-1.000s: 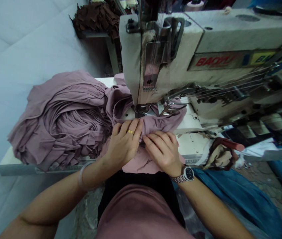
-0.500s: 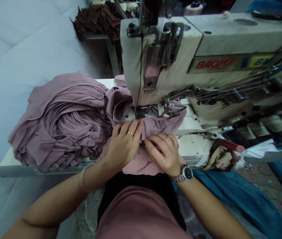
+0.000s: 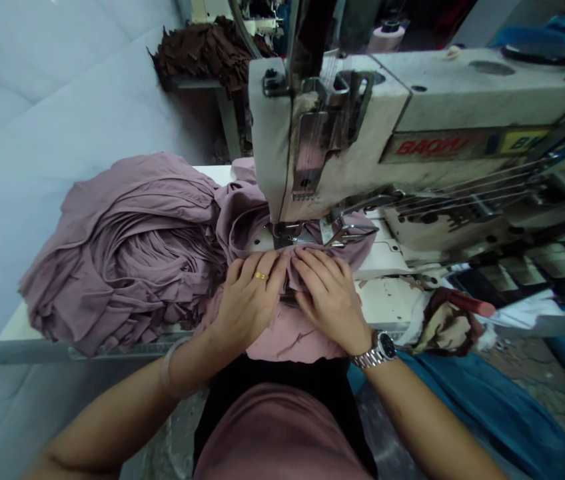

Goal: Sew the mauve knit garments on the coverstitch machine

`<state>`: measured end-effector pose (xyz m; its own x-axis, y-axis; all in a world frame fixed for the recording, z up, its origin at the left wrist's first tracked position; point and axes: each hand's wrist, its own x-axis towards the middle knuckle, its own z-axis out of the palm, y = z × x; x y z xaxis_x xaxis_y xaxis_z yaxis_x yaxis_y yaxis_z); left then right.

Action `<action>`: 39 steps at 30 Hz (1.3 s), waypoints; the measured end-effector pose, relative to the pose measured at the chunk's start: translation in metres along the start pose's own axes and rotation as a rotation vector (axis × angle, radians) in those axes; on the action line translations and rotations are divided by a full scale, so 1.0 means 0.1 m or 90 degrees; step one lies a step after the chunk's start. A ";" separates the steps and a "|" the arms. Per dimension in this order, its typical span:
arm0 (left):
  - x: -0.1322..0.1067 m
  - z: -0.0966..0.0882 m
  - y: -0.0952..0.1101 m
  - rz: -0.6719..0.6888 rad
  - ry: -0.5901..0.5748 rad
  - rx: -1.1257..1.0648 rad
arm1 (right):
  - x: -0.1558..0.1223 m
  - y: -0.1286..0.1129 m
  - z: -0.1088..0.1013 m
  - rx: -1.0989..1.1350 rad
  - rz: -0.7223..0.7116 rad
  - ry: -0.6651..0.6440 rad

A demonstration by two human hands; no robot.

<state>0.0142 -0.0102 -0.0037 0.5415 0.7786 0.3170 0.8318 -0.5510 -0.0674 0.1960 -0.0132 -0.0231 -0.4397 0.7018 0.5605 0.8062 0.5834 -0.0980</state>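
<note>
At the front of the sewing machine (image 3: 337,167), head view: both your hands on the work, side by side, low before the needle area. Mauve cloth (image 3: 357,252) in a loop around the presser foot (image 3: 285,235), its near edge running under your fingertips, its right end below the machine head.

Your left hand (image 3: 248,300): palm down, fingers close together, tips pressing the cloth just short of the foot; gold ring (image 3: 261,276) on one finger, pale band (image 3: 166,368) at the wrist. Thumb hidden, so cannot tell whether you pinch. Your right hand (image 3: 331,299): likewise flat, fingers together and pointing forward, tips on the same cloth, very near the left forefinger; cannot tell a pinch here either. Silver watch (image 3: 376,349) on that wrist.

Pink cloth (image 3: 290,337) below and between your hands, hanging over the table front toward your lap. Left of you, a big folded pile (image 3: 122,253) of mauve pieces on the table (image 3: 12,333), close by the left hand. Right of you, fabric scraps (image 3: 447,327) near the table edge, a red rod-like thing (image 3: 470,302) lying beside them
</note>
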 end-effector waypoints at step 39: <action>0.02 -0.05 0.04 -0.029 -0.023 -0.048 | -0.19 -0.16 -0.02 0.060 -0.027 0.094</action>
<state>0.0181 -0.0124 0.0016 0.5088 0.8130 0.2831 0.8448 -0.5348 0.0177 0.1923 -0.0359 -0.0307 -0.4043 0.6118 0.6799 0.7442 0.6521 -0.1443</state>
